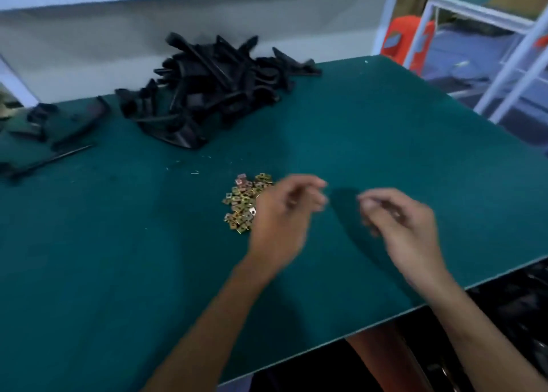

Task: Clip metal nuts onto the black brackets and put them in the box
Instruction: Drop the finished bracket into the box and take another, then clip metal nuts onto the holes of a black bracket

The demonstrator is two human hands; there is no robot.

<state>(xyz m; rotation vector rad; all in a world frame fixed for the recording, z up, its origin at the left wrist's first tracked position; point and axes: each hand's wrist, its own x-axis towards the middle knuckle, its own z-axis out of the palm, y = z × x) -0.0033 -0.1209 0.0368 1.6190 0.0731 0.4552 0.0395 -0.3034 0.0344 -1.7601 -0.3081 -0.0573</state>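
Hands hover low over a dark green matted counter (118, 258) that fills most of the frame. The left hand (281, 213) sits just right of centre, its fingers loosely curled; motion blur hides whether the grip holds anything, so that cannot be told. It partly covers the right edge of a small heap of square brass-coloured metal nuts (241, 203) lying at the middle of the counter. The right hand (400, 222), further right and apart from the heap, also has loosely curled, blurred fingers with nothing visibly held; its grip appears relaxed and open. A large tangled pile of black plastic brackets (207, 92) rests toward the upper centre of the frame, well apart from the nuts. More loose black bracket pieces (50, 133) lie at the left edge. A white metal shelf frame (510, 71) and an orange plastic object (415, 41) stand at the upper right, beyond the counter.
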